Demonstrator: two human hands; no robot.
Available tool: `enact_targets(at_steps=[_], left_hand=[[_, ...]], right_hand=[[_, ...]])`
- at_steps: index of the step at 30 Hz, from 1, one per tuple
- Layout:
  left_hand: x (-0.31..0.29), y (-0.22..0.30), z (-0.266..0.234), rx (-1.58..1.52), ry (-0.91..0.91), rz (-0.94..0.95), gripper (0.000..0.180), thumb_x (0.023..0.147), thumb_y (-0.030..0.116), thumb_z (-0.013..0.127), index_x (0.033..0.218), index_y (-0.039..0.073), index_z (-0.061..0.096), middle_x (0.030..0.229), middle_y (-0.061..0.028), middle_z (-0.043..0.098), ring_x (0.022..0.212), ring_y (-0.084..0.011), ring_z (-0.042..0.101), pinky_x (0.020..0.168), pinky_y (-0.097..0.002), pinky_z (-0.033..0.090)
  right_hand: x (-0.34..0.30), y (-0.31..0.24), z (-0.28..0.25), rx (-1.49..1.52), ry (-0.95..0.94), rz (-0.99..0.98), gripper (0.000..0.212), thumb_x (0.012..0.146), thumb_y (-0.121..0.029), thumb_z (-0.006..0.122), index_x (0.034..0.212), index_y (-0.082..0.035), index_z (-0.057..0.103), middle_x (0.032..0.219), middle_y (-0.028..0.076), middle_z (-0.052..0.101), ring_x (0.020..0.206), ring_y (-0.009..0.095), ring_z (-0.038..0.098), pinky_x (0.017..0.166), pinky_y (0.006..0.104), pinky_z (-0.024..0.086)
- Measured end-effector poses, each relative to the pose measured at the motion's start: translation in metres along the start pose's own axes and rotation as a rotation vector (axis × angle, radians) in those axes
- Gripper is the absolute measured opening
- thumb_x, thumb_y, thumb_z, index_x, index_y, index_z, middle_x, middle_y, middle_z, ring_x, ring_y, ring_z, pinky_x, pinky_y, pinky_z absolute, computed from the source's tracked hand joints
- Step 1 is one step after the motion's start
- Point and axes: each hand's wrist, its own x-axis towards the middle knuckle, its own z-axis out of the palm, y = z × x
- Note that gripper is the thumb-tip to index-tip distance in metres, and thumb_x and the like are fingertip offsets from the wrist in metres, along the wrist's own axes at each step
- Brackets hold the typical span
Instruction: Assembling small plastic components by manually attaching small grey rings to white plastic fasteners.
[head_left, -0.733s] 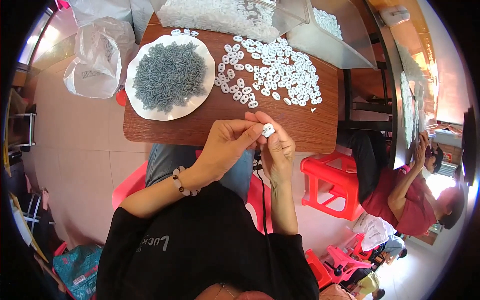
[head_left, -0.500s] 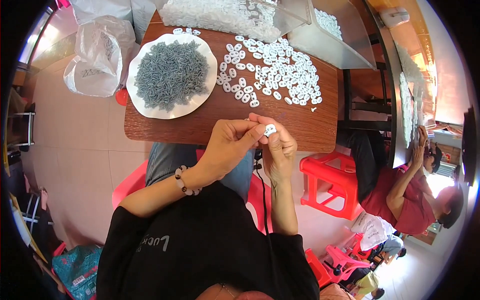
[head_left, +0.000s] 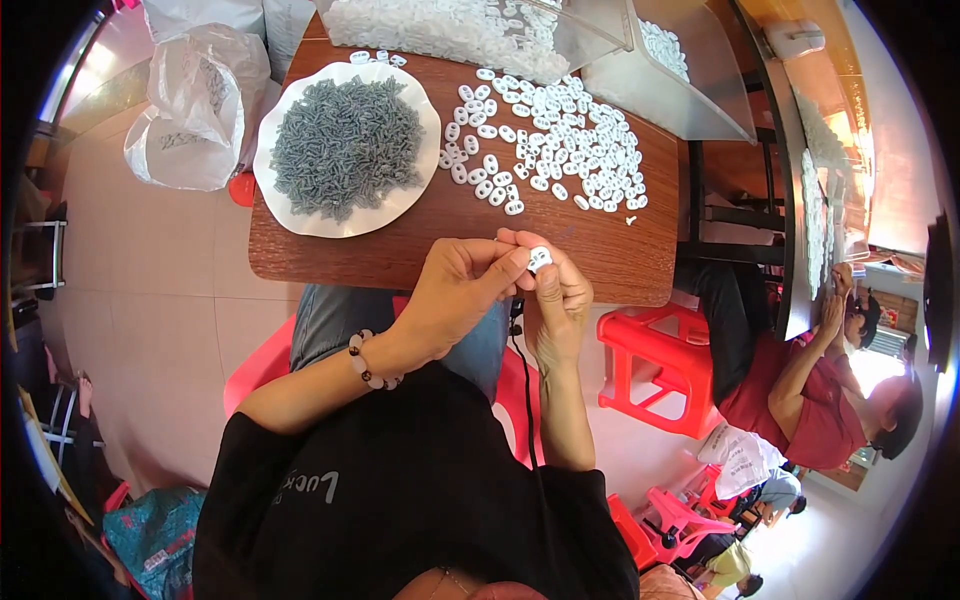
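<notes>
A small white oval plastic piece with two holes [head_left: 540,257] is held up just off the table's near edge. My right hand [head_left: 562,305] grips it between thumb and fingers. Against its left side, my left hand [head_left: 462,290] is closed in a pinch, thumb and forefinger pressed together; whatever sits between those fingertips is hidden. Beyond my hands lie many matching white pieces [head_left: 590,150], spread loosely over the brown table [head_left: 400,258]. To their left, a white scalloped plate [head_left: 264,165] carries a heap of small grey screw-like parts [head_left: 345,150].
Clear bins of white pieces [head_left: 450,40] stand at the table's back. An open white bag [head_left: 190,120] is on the floor at left. At right are a red stool [head_left: 655,370] and a co-worker in a red shirt [head_left: 820,400] at a dark-edged table.
My hands stay almost in place, both still at the white piece. The view has shifted very slightly.
</notes>
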Motion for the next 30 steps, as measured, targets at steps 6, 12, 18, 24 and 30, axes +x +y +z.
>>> enact_targets(at_steps=[6,12,18,24,30], left_hand=[[0.002,-0.001,-0.004,-0.047,-0.01,-0.018,0.025,0.095,0.023,0.06,0.093,0.001,0.07,0.08,-0.0009,0.066,0.072,-0.0043,0.053,0.067,-0.0198,0.042],[0.002,0.005,-0.005,-0.029,0.004,-0.033,0.026,0.096,0.024,0.06,0.094,0.001,0.071,0.08,0.0,0.067,0.07,-0.0039,0.052,0.066,-0.0198,0.042],[-0.004,0.016,-0.013,-0.005,0.083,-0.082,0.027,0.096,0.024,0.059,0.097,0.0,0.071,0.08,-0.0015,0.068,0.069,-0.0034,0.053,0.064,-0.0195,0.042],[-0.012,0.021,-0.029,0.035,0.073,-0.125,0.025,0.096,0.02,0.056,0.093,-0.001,0.069,0.075,-0.001,0.065,0.067,-0.0038,0.053,0.061,-0.0184,0.041],[-0.017,0.028,-0.039,0.031,0.114,-0.165,0.025,0.096,0.019,0.054,0.085,0.0,0.067,0.069,0.0007,0.06,0.064,-0.0041,0.052,0.059,-0.0183,0.039]], right_hand=[[0.004,0.0,-0.001,0.061,-0.039,0.009,0.048,0.097,-0.031,0.054,0.126,0.008,0.052,0.123,0.024,0.058,0.105,0.023,0.06,0.09,0.0334,0.048],[0.011,-0.006,-0.005,-0.032,-0.04,0.059,0.038,0.096,-0.024,0.057,0.12,0.006,0.058,0.121,0.022,0.06,0.103,0.023,0.062,0.088,0.0334,0.05],[0.055,-0.043,-0.012,-0.613,-0.01,-0.116,0.025,0.095,-0.017,0.057,0.106,0.002,0.068,0.095,0.011,0.069,0.082,0.013,0.064,0.075,0.0271,0.051],[0.187,-0.142,-0.07,-1.271,0.399,-0.558,0.031,0.092,-0.022,0.06,0.115,-0.001,0.066,0.084,0.007,0.071,0.07,0.009,0.062,0.064,0.0255,0.049],[0.197,-0.148,-0.096,-1.504,0.506,-0.55,0.033,0.089,-0.024,0.063,0.109,0.001,0.067,0.08,0.009,0.07,0.07,0.009,0.062,0.065,0.0266,0.049]])
